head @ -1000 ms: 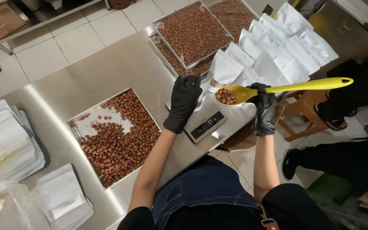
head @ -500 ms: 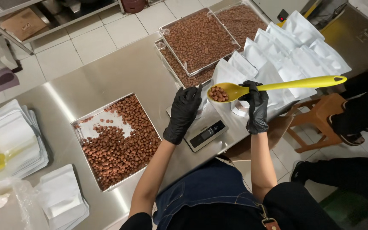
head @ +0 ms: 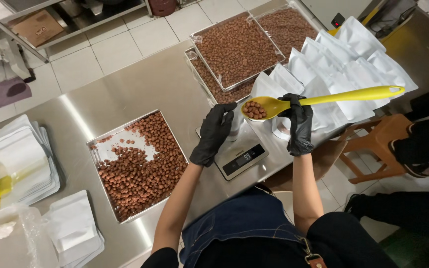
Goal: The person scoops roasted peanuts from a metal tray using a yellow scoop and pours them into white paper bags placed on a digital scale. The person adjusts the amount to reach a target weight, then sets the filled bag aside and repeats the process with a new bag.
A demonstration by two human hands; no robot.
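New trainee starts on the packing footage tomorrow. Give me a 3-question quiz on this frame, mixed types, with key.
1. Multiple choice: what does the right hand hold?
A. a metal scoop
B. a yellow spoon loaded with brown nuts
C. a sealed white pouch

2. True or false: the tray nearest the person is heaped full to every corner.

3. Fill in: the left hand holds a pouch standing on a digital ______.

Key
1. B. The black-gloved right hand grips the spoon's handle.
2. False. Bare metal shows at its far left corner; the stacked trays further back are the full ones.
3. Scale. More white pouches lie to its right.
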